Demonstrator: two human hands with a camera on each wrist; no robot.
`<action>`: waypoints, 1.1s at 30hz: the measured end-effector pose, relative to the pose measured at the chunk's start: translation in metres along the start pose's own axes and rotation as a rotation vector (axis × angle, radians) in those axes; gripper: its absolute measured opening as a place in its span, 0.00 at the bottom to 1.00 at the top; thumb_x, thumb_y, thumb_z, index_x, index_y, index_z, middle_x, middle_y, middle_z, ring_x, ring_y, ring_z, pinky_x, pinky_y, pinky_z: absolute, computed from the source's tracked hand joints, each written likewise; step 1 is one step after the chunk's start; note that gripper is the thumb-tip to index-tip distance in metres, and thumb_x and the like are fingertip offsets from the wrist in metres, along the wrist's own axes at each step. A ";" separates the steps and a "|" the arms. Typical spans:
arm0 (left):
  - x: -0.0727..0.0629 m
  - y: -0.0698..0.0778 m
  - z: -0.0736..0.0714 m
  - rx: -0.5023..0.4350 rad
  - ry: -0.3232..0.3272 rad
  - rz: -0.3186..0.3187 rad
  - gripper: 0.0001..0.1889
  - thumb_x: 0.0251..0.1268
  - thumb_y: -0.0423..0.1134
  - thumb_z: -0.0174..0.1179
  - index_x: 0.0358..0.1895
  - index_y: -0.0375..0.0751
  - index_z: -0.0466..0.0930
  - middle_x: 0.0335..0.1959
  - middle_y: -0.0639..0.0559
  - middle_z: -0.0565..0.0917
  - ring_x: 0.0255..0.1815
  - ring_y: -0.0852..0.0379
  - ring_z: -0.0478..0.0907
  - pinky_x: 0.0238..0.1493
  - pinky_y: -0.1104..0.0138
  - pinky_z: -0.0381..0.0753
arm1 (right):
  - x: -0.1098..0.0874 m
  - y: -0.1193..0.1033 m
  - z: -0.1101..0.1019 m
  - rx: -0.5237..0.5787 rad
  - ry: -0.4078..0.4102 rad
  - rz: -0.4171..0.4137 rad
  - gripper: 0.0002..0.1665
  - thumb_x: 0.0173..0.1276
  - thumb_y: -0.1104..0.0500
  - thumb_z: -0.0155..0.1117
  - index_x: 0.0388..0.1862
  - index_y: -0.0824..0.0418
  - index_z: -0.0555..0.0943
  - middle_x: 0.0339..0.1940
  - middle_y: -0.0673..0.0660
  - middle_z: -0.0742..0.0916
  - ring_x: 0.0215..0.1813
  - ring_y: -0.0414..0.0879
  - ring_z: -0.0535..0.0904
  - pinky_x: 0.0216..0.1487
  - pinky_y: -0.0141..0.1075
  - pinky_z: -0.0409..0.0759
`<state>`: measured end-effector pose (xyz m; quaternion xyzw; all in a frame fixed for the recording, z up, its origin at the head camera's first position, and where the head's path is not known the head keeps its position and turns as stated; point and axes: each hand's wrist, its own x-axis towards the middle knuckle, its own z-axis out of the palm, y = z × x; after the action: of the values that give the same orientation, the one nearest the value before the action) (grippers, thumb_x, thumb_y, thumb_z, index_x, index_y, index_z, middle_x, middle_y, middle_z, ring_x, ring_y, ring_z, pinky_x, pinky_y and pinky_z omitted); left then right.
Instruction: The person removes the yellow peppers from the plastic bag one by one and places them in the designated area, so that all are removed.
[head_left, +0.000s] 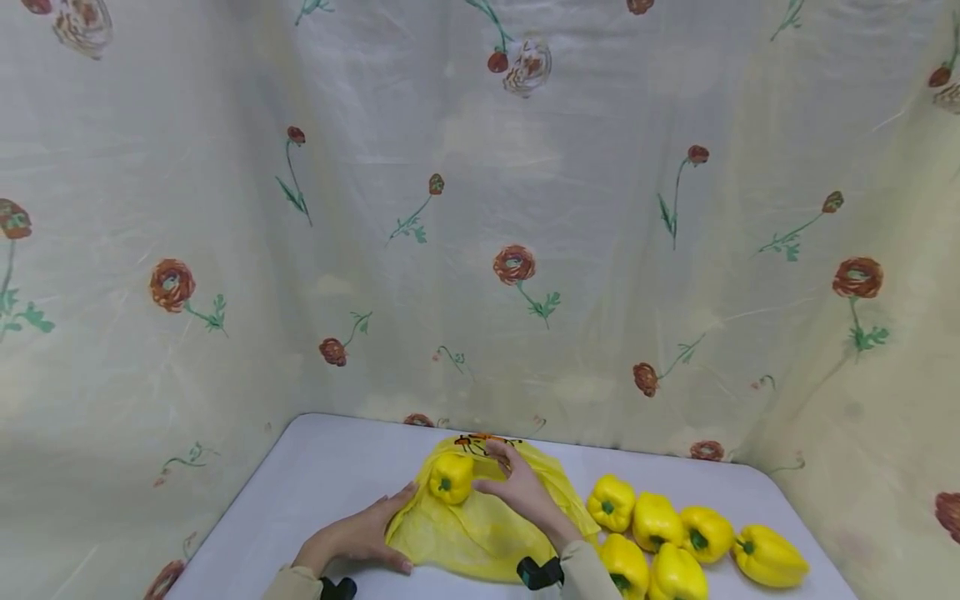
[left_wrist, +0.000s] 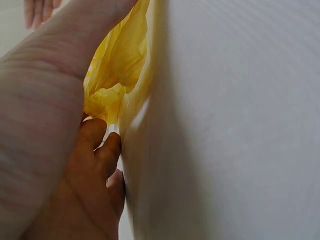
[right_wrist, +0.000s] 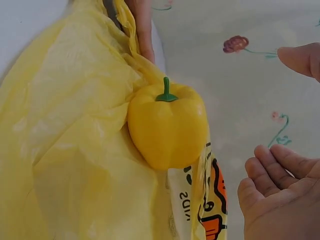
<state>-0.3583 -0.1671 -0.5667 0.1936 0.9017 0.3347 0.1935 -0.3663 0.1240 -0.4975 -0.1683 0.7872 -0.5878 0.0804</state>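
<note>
A yellow plastic bag with printed markings lies spread on the table. One yellow bell pepper with a green stem rests at the bag's mouth; the right wrist view shows this pepper against the yellow film. My left hand is at the bag's left edge, thumb and fingers spread apart. In the left wrist view its fingers are beside the crumpled film, and contact is partly hidden. Just right of the pepper, my right hand holds nothing, its thumb and fingers wide apart.
Several more yellow bell peppers are grouped on the right side of the white table, one lying on its side. A flower-patterned curtain surrounds the table at the back and sides.
</note>
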 end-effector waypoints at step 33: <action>-0.002 0.001 -0.002 -0.022 -0.007 -0.028 0.63 0.40 0.63 0.73 0.78 0.52 0.42 0.80 0.48 0.49 0.75 0.27 0.47 0.72 0.35 0.51 | 0.037 0.023 0.035 -0.002 0.054 0.062 0.46 0.62 0.54 0.70 0.73 0.65 0.59 0.72 0.67 0.67 0.74 0.64 0.60 0.72 0.58 0.63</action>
<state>-0.3575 -0.1678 -0.5643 0.1800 0.8999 0.3411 0.2033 -0.3931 0.0850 -0.5268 -0.1280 0.7945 -0.5887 0.0770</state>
